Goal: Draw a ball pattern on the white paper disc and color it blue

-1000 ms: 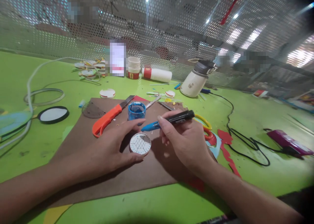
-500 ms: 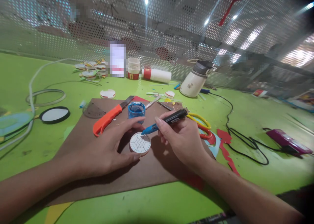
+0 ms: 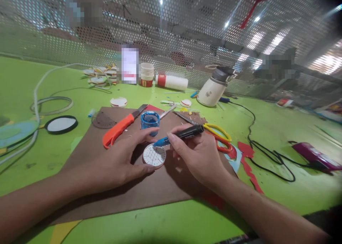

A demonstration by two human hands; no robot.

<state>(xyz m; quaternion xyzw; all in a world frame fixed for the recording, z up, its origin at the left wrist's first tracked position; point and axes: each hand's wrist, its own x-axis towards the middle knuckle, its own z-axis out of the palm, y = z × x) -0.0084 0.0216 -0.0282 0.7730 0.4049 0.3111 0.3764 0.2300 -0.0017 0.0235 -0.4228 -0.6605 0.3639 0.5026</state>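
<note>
A small round white disc point(image 3: 154, 157), like the cut-off base of a paper cup, lies on the brown board point(image 3: 128, 197). Black lines in a net pattern and small blue dots mark its top. My left hand point(image 3: 114, 162) steadies it, with thumb and fingers curved around its left side. In my right hand point(image 3: 195, 148) a marker point(image 3: 184, 133) is gripped like a pen. Its barrel is black and its front end blue, and the tip meets the disc's upper edge. Just behind the disc stands an open jar of blue paint point(image 3: 150, 123).
An orange-handled cutter point(image 3: 117, 130) lies left of the jar, by a protractor point(image 3: 103, 119). Scissors with yellow and red handles point(image 3: 219, 131) rest to the right. Further back are stacked paper cups point(image 3: 146, 74), a white kettle-like bottle point(image 3: 212, 89) and a lit phone point(image 3: 129, 64).
The marker's rear end has dipped slightly, its tip staying at the disc's upper edge. The disc seems turned a little under my left hand. The whole view has shifted slightly.
</note>
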